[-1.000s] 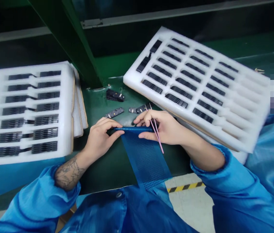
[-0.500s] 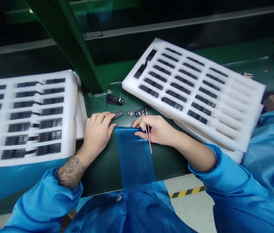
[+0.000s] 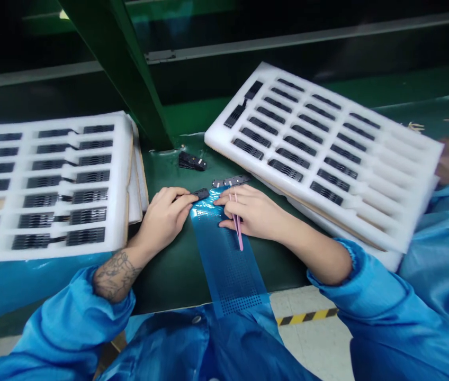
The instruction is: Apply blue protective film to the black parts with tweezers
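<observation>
Head view: film [image 3: 226,262] lies beneath right hand [image 3: 254,211] (gripping tweezers [image 3: 240,236]); left hand [image 3: 165,216] pinches part [image 3: 202,193].

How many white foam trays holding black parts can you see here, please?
2: a left foam tray, left of the left hand, and a right foam tray, beyond the right hand. More may be hidden beneath.
</observation>
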Available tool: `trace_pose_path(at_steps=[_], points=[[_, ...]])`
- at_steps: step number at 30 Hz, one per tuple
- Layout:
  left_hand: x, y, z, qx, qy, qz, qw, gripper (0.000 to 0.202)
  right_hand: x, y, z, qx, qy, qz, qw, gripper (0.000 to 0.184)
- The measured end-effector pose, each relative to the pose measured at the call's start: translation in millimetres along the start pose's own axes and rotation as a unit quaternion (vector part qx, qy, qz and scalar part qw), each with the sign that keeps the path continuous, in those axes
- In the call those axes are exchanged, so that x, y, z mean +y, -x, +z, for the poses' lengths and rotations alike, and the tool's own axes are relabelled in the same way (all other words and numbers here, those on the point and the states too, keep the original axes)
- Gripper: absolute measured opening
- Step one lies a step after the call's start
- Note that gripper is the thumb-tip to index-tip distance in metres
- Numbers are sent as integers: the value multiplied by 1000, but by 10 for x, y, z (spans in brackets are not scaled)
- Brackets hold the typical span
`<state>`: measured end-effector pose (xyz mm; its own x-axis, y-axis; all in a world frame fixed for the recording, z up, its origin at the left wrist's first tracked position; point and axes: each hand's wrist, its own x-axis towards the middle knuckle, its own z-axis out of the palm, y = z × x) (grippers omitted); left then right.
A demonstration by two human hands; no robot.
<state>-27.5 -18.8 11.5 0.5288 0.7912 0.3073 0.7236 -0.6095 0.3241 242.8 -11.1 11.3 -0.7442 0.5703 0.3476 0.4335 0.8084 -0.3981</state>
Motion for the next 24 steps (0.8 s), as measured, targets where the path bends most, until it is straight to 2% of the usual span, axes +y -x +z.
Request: trace_pose_path(at_steps=[6, 12, 15, 19, 24], points=[[3, -7, 31, -46, -41, -10, 998, 27, -34, 2, -1, -38, -17, 44, 998, 39], [34, -8, -12, -86, -38, 18, 995, 34, -62, -1, -27, -39, -1, 45, 998, 39], [39, -13, -5, -89, -43, 19, 995, 29, -65, 4, -35, -42, -10, 47, 998, 39], [37, -21, 19, -91, -50, 1, 995, 36, -46, 10, -40, -50, -28, 61, 996, 39], [23, -24, 33, -64, -37, 20, 997, 30, -36, -22, -56, -14, -78, 74, 994, 38]])
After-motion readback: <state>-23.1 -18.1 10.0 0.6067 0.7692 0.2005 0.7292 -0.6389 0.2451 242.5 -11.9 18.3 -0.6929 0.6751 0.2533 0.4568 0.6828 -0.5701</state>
